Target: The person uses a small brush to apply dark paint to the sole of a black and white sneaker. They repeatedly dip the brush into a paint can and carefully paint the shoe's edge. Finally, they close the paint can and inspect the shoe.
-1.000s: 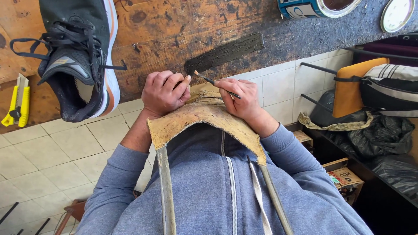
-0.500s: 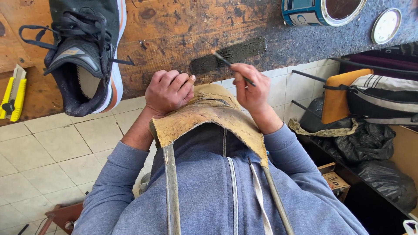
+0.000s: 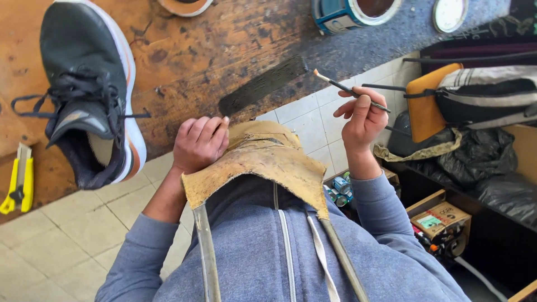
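My right hand [image 3: 362, 118] holds a thin brush [image 3: 348, 89] lifted in the air, its pale tip pointing up and left toward the wooden workbench [image 3: 224, 56]. My left hand [image 3: 199, 143] is closed over a tan piece that sits at the top edge of my worn leather apron [image 3: 263, 165]; what it grips is mostly hidden under the fingers. A black sports shoe [image 3: 89, 95] with a white and orange sole lies upside-facing on the bench at the left, laces loose. An open blue can [image 3: 352, 11] stands on the bench beyond the brush.
A yellow utility knife [image 3: 18, 179] lies at the bench's left edge. A round lid [image 3: 449, 13] rests near the can. A dark smear [image 3: 263, 85] marks the bench edge. Bags [image 3: 475, 106] and small boxes [image 3: 439, 218] crowd the right floor; pale tiles lie below.
My right hand has lifted the brush away from the piece at the apron and moved it up and to the right. The left hand stays on the piece.
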